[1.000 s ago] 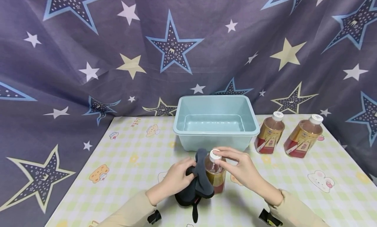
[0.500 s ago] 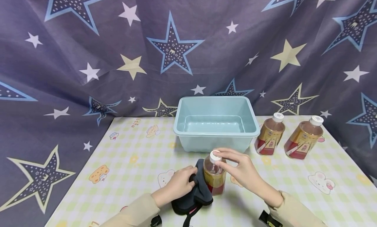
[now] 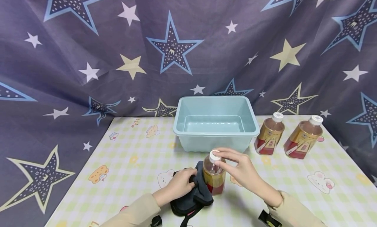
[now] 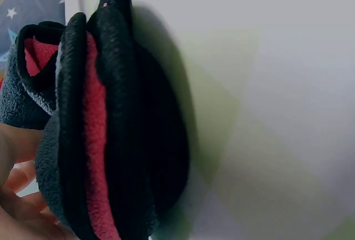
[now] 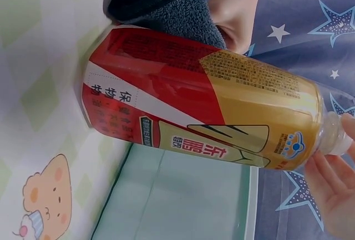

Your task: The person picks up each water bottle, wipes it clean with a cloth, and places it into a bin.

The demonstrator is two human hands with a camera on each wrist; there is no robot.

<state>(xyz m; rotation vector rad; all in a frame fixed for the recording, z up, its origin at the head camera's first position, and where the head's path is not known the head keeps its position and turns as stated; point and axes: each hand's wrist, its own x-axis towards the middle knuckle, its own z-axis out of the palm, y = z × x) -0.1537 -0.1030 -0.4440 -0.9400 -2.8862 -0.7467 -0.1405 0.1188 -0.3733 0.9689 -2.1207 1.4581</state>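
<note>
A bottle (image 3: pixel 215 181) with a white cap and a red-and-gold label stands upright in front of the blue basin. With thumb and fingers, my right hand (image 3: pixel 240 165) pinches its cap (image 3: pixel 214 156) from the right; the right wrist view shows the fingers at the bottle's neck. My left hand (image 3: pixel 181 183) grips a folded dark grey cloth (image 3: pixel 191 200) with black edging and a hanging strap, pressed against the bottle's left side. Red lining shows between the folds of the cloth (image 4: pixel 94 129) in the left wrist view. The left fingertips are partly hidden in it.
Right behind the bottle stands a light blue plastic basin (image 3: pixel 218 138) with nothing inside. Two similar bottles, one nearer (image 3: pixel 269 135) the basin and one farther right (image 3: pixel 303 137), stand at the back right. A star-patterned curtain (image 3: pixel 117 40) hangs behind the checked tablecloth (image 3: pixel 132 178).
My left hand has lowered the cloth along the bottle's left side, so its upper end sits below the cap and more of the bottle shows. The right hand has stayed at the cap.
</note>
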